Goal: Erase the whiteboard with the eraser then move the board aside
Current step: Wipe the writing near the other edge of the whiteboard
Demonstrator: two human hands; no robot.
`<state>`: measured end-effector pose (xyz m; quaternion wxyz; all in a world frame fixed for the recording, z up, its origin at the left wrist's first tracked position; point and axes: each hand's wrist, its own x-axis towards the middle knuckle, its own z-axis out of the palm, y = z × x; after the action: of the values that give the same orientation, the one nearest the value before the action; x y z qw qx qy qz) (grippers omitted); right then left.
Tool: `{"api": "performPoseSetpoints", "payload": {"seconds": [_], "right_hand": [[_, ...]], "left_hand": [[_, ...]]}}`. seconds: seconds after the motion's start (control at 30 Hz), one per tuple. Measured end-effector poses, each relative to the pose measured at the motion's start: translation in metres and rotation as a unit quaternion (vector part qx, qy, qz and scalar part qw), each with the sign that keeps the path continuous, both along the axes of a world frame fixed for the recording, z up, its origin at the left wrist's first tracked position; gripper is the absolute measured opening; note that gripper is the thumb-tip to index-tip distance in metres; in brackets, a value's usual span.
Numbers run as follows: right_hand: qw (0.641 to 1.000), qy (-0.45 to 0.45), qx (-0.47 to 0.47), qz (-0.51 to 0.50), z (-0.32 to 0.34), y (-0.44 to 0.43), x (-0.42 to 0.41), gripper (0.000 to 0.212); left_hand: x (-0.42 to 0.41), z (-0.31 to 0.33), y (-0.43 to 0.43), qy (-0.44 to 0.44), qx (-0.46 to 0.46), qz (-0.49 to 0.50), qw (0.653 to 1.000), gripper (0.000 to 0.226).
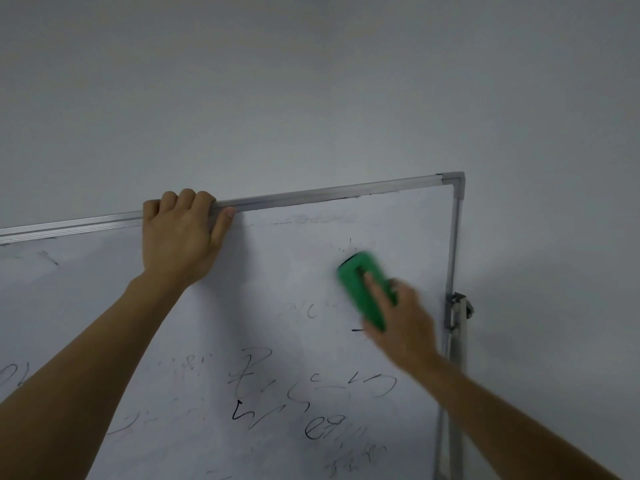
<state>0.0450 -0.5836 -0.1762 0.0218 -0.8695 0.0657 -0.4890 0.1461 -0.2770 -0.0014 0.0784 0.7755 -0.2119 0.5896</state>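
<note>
**Steady the frame, wipe the face**

Left hand [180, 237] clamps the whiteboard [284, 289] at its aluminium top rail [329, 192]; right hand [401, 320] presses the green eraser [360, 282] upper right; the board looks stiff, slick, likely light; grip the frame.

— Anything readable on the whiteboard [284, 306]?
— Only scribbles [304, 393] low on it, below the eraser [363, 289]. One black stroke looks like a "W", with a loop like an "e" beside it. The rest is smeared; no word, number or brand can be read.
</note>
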Motion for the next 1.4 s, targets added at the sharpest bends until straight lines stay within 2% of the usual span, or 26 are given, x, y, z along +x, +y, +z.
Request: {"api": "performPoseSetpoints", "payload": {"seconds": [0.03,0.1,0.13,0.17,0.23,0.33,0.4,0.47,0.5,0.57,0.63,0.67,0.7,0.77,0.83,0.9,0.97,1.03,1.1,1.17,1.23,1.3,1.4], "right_hand": [[0.996,-0.029,0.083,-0.033,0.018,-0.019,-0.001,0.091],[0.957,-0.075,0.27,-0.072,0.048,-0.053,0.001,0.089],[0.934,-0.092,0.336,-0.081,0.056,-0.058,0.003,0.089],[0.924,-0.1,0.359,-0.085,0.06,-0.054,0.006,0.089],[0.943,-0.1,0.309,-0.069,0.049,-0.016,0.012,0.089],[0.992,-0.013,0.122,0.004,-0.003,0.063,0.012,0.092],[0.998,0.031,-0.017,0.042,-0.028,0.079,0.005,0.095],[0.995,0.026,-0.084,0.051,-0.023,0.057,0.002,0.098],[0.997,0.01,-0.075,0.033,-0.011,0.041,0.003,0.097],[0.998,-0.042,0.052,-0.022,0.024,0.009,0.003,0.092],[0.968,-0.094,0.227,-0.052,0.056,-0.014,0.007,0.088],[0.95,-0.107,0.287,-0.061,0.063,-0.013,0.011,0.088],[0.943,-0.111,0.305,-0.067,0.064,-0.002,0.013,0.088],[0.962,-0.1,0.251,-0.034,0.047,0.042,0.016,0.09],[0.993,-0.037,0.108,0.02,0.009,0.099,0.016,0.089],[0.998,0.023,-0.024,0.062,-0.024,0.125,0.011,0.092],[0.993,0.023,-0.082,0.08,-0.024,0.108,0.012,0.096],[0.998,-0.018,-0.044,0.041,-0.002,0.075,0.014,0.094],[0.994,-0.067,0.085,-0.029,0.031,0.037,0.013,0.088],[0.964,-0.094,0.237,-0.069,0.054,0.01,0.016,0.086],[0.941,-0.112,0.307,-0.086,0.059,0.015,0.022,0.088],[0.953,-0.097,0.281,-0.064,0.041,0.051,0.025,0.09],[0.989,-0.007,0.147,0.004,-0.016,0.114,0.018,0.089]], "left_hand": [[0.0,0.0,0.0,0.001,-0.002,-0.001,1.0,0.054],[-0.001,0.001,-0.003,0.003,-0.001,0.002,1.0,0.055],[0.0,0.001,-0.004,0.002,0.001,0.004,1.0,0.055],[0.0,0.001,-0.006,0.002,0.001,0.005,1.0,0.055],[0.002,0.001,-0.008,0.005,-0.002,0.007,1.0,0.056],[0.004,0.0,-0.006,0.012,-0.005,0.007,1.0,0.055],[0.004,-0.001,-0.002,0.007,-0.006,0.002,1.0,0.052],[0.004,-0.001,0.002,0.0,-0.009,-0.003,1.0,0.049],[0.004,-0.001,0.005,-0.003,-0.008,-0.004,1.0,0.047],[0.004,-0.002,0.006,-0.008,-0.009,-0.008,1.0,0.045],[0.003,-0.001,0.003,-0.01,-0.01,-0.008,1.0,0.045],[0.003,-0.001,0.0,-0.009,-0.008,-0.007,1.0,0.046],[0.003,-0.001,-0.002,-0.008,-0.009,-0.006,1.0,0.046],[0.004,0.0,-0.004,-0.006,-0.013,-0.01,1.0,0.045],[0.005,0.0,-0.003,-0.007,-0.011,-0.012,1.0,0.043],[0.005,-0.001,0.0,-0.014,-0.004,-0.016,1.0,0.04],[0.005,-0.001,0.005,-0.014,0.002,-0.023,1.0,0.04],[0.007,-0.001,0.009,-0.009,0.006,-0.03,1.0,0.04],[0.008,0.0,0.011,-0.007,0.008,-0.03,0.999,0.038],[0.008,0.0,0.01,-0.011,0.011,-0.028,0.999,0.037],[0.008,0.0,0.007,-0.009,0.014,-0.026,1.0,0.036],[0.007,0.0,0.005,-0.01,0.012,-0.032,0.999,0.035],[0.009,0.0,0.007,-0.011,0.014,-0.035,0.999,0.035]]}}
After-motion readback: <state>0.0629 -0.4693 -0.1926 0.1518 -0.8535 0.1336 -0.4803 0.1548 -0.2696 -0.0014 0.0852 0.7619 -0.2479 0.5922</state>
